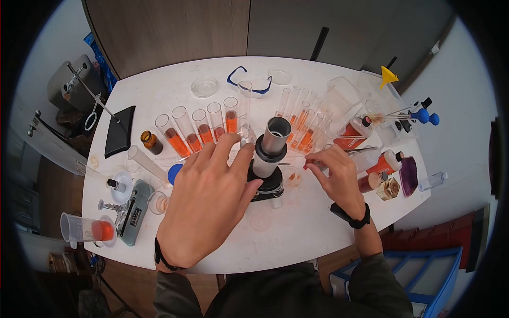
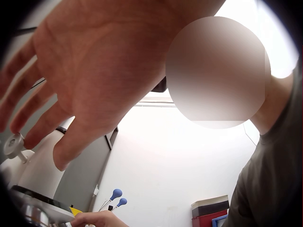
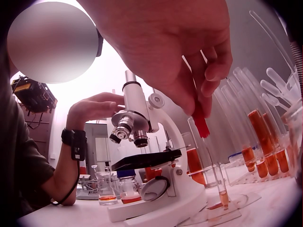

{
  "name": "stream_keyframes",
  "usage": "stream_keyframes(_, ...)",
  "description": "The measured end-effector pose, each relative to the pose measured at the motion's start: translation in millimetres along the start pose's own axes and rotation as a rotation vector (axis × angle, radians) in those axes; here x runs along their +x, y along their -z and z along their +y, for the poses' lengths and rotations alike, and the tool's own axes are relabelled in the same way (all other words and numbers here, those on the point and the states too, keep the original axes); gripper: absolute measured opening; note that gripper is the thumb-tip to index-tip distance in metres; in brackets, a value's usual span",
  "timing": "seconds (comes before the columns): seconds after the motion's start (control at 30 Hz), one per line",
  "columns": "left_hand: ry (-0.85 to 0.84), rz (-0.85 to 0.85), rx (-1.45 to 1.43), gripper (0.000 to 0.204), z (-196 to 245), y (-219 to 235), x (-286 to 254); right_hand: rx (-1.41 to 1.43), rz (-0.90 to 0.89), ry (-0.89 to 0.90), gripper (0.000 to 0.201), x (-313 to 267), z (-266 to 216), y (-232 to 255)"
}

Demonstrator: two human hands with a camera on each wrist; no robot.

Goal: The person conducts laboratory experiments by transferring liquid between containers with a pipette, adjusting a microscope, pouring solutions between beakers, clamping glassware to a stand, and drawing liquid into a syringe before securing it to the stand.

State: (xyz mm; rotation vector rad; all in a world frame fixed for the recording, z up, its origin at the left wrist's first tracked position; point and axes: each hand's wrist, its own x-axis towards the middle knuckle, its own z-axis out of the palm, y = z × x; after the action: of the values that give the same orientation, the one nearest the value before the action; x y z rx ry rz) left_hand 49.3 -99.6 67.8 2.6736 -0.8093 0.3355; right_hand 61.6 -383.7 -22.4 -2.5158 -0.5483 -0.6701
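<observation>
My right hand pinches the red rubber bulb of a glass dropper between thumb and fingers. The dropper points down, with orange liquid near its tip, over a small clear glass dish holding reddish bits. Left of that dish stands a white microscope, its black stage level under the objectives. My left hand is spread beside the microscope tube, palm down. In the left wrist view its fingertips come right up to the microscope's focus knob, with the thumb apart from the fingers.
Behind the microscope are several test tubes of orange liquid, with another rack to the right. A balance and a beaker stand at left. Bottles line the right side. Blue-framed goggles lie at the back.
</observation>
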Motion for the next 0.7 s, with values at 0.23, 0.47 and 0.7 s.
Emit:
stream_keyframes(0.23, 0.001, 0.006, 0.008, 0.046, -0.1, -0.5, -0.3, -0.008, 0.003, 0.003, 0.016, 1.1, 0.7, -1.1)
stream_keyframes(0.47, -0.005, 0.008, -0.001, 0.047, -0.3, 0.0, -0.3, -0.002, 0.01, 0.0, 0.016, 1.8, 1.2, -2.9)
stream_keyframes(0.7, 0.002, 0.0, -0.007, 0.047, -0.2, 0.1, 0.0, 0.005, 0.015, 0.002, 0.016, 2.2, 1.4, -3.7)
